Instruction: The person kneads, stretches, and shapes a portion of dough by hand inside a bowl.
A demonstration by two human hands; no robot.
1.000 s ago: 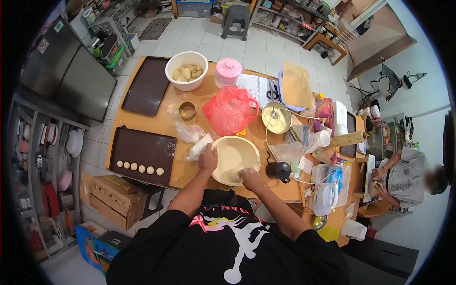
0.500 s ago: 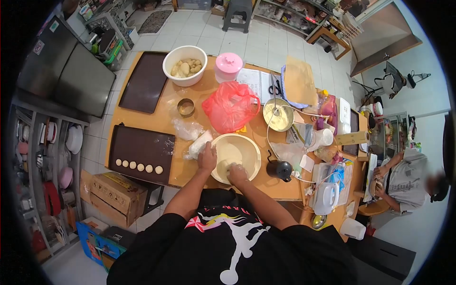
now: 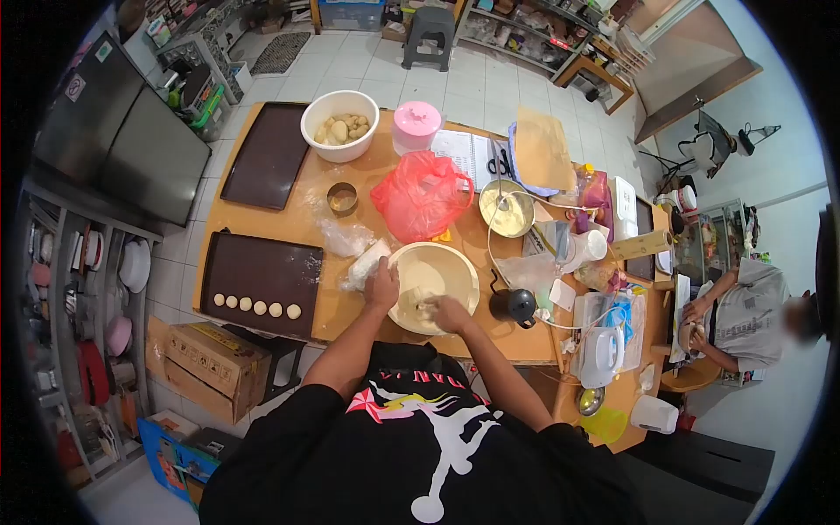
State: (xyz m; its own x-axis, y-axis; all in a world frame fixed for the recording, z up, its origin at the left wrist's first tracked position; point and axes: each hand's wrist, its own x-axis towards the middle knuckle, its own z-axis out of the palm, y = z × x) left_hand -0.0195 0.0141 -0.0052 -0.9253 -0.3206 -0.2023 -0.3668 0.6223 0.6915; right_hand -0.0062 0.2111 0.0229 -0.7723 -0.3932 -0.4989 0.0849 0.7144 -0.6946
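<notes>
A cream-coloured mixing bowl (image 3: 468, 293) stands at the table's near edge, in front of my body. My left hand (image 3: 381, 287) is closed on its left rim, beside a white plastic-wrapped bundle (image 3: 363, 269). Inside the bowl, my right hand (image 3: 448, 314) has its fingers curled on a lump of pale dough (image 3: 423, 308) at the near side; the fingertips are partly hidden and slightly blurred. To the left, a dark baking tray (image 3: 262, 271) carries a row of several small round dough pieces (image 3: 259, 307) along its near edge.
Behind the bowl sit a red plastic bag (image 3: 420, 197), a metal ring (image 3: 342, 199), a white tub (image 3: 339, 96) of dough balls and a pink lidded container (image 3: 416, 122). Rightward are a metal bowl (image 3: 507, 214), a black pitcher (image 3: 514, 306) and cables. Another person (image 3: 744, 315) works at far right.
My right hand has shifted slightly right and up within the bowl, and the lump at its fingers shows more. My left hand stays at the rim. The view has moved slightly.
</notes>
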